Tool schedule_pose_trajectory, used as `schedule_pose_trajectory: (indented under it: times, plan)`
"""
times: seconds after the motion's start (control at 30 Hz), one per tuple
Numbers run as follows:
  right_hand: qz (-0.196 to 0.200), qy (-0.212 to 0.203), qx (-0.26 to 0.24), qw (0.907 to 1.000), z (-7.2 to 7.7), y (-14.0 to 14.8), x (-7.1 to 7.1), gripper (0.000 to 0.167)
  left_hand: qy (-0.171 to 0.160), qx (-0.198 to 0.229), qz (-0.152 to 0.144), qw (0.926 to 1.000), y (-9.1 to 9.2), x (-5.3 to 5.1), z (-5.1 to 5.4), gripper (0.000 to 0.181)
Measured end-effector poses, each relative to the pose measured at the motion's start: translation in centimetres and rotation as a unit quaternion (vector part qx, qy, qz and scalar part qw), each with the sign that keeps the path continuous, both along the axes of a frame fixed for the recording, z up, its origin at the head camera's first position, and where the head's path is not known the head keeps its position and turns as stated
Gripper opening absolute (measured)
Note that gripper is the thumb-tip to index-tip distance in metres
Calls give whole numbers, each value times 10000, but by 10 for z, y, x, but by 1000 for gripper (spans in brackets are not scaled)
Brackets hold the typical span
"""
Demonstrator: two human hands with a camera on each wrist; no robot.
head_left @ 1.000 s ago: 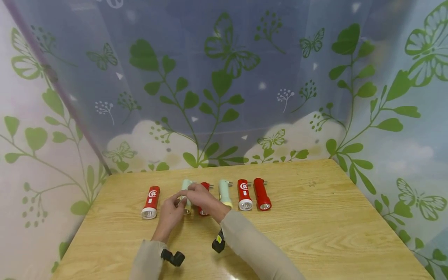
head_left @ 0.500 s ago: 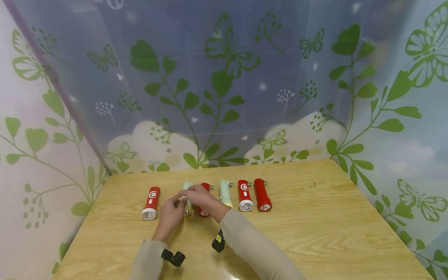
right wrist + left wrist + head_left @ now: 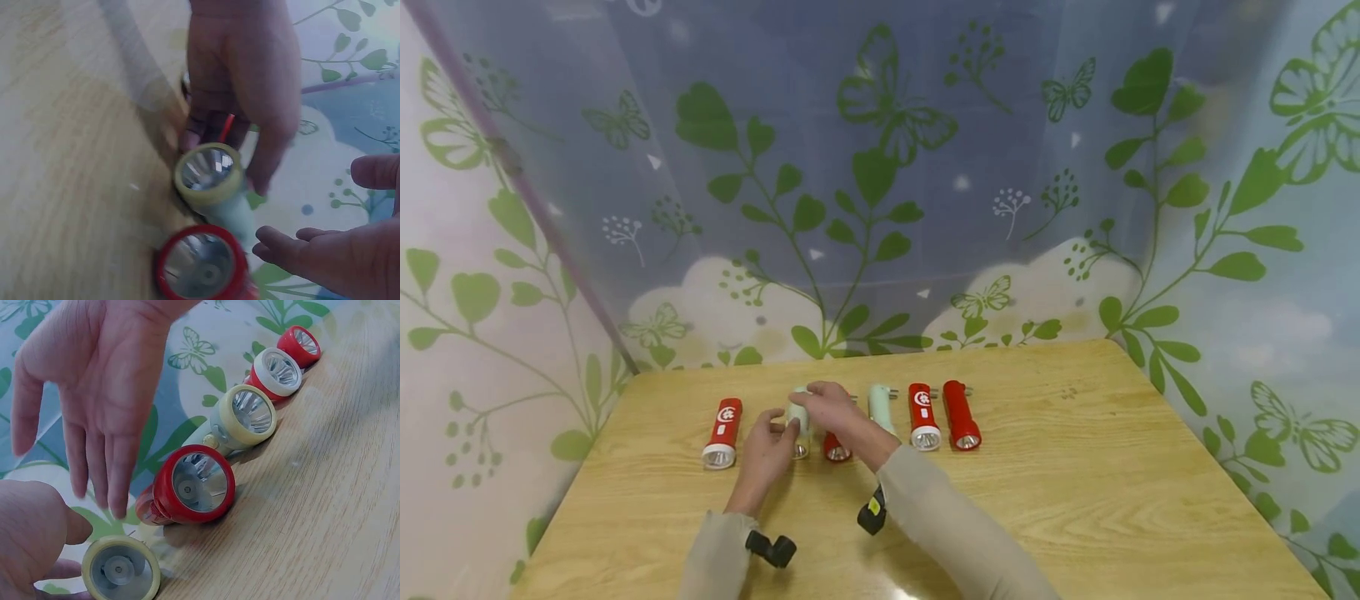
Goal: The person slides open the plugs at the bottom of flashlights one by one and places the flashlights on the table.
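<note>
Around a pale green flashlight [image 3: 799, 414] with a cream rim, lying on the table, my left hand [image 3: 767, 450] holds its thumb on one side and fingers on the other. In the right wrist view that left hand [image 3: 244, 81] straddles the flashlight's cream head [image 3: 209, 175]. My right hand [image 3: 837, 415] hovers over the row, fingertips near the tail end of the same flashlight. The left wrist view shows the right hand [image 3: 103, 406] with straight fingers and nothing in them. Partly hidden beneath it is a red flashlight [image 3: 837, 450], lens toward me.
Right of the hands lie another pale green flashlight [image 3: 880, 403], a red one with a white rim [image 3: 923, 421] and an all-red one [image 3: 961, 417]. A white-rimmed red flashlight [image 3: 723, 433] lies at the left. Patterned curtains [image 3: 880, 250] border the wooden table [image 3: 1075, 483].
My right hand has lifted a little and moved apart from my left fingers, showing more of the pale green flashlight. My left hand stays nearly in place.
</note>
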State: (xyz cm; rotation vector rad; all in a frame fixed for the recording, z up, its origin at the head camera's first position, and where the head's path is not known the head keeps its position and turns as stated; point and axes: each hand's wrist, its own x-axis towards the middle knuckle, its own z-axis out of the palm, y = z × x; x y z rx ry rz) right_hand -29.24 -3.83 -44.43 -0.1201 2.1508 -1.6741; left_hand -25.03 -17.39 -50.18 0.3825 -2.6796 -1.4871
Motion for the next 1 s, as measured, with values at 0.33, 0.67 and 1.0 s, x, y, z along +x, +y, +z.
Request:
schedule_pose_trajectory:
  times: [0.33,0.67,1.0]
  plan:
    - [-300,724,-572,9953,31,46,2,50,769,-696,2,9946,7,3,8,51]
    - [-209,1397,-647,9879,43,95,37,45,1191,-1356,-64,9836,-6,5,24,42]
    - [-51,2009,-436,9786,45,118,69,47,1078,-1615,-166,9808,-41,1,37,42]
